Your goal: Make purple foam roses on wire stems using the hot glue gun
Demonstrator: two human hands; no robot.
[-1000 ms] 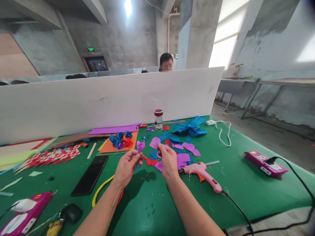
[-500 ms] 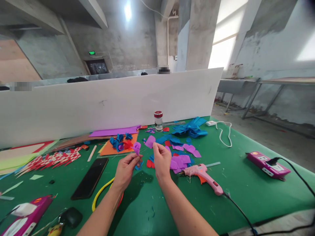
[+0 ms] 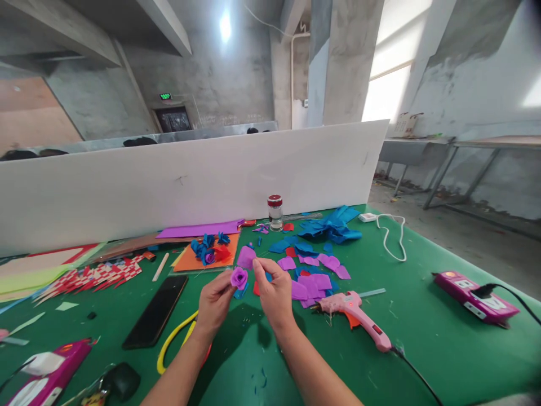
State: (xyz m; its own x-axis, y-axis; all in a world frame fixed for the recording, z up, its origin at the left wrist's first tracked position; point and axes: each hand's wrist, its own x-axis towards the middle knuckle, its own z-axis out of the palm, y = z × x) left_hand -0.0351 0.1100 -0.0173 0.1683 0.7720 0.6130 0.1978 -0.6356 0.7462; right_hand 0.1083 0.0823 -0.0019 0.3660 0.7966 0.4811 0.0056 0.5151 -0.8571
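Note:
Between the fingertips of my left hand (image 3: 215, 299) is a small purple paper rose (image 3: 239, 278), its swirled face turned toward me. My right hand (image 3: 274, 290) pinches a loose purple paper petal (image 3: 246, 257) by its edge, just above and behind the rose. Rose and petal are very near each other; whether they touch I cannot tell. More cut purple petals (image 3: 310, 288) lie in a pile to the right of my right hand, mixed with blue and red pieces. Beside them rests a pink glue gun (image 3: 355, 313) with a clear glue stick in its back.
Blue and red paper flowers (image 3: 209, 248) sit on an orange sheet (image 3: 183, 260). A phone (image 3: 156, 312) and yellow-handled scissors (image 3: 175, 338) lie left of my hands. A red-lidded jar (image 3: 275, 213) stands before the white board (image 3: 211, 180). A magenta power strip (image 3: 473, 296) lies at right.
The rose has tipped so its face shows, and the petal in my right hand has come down and left, closer above it. The view has shifted slightly.

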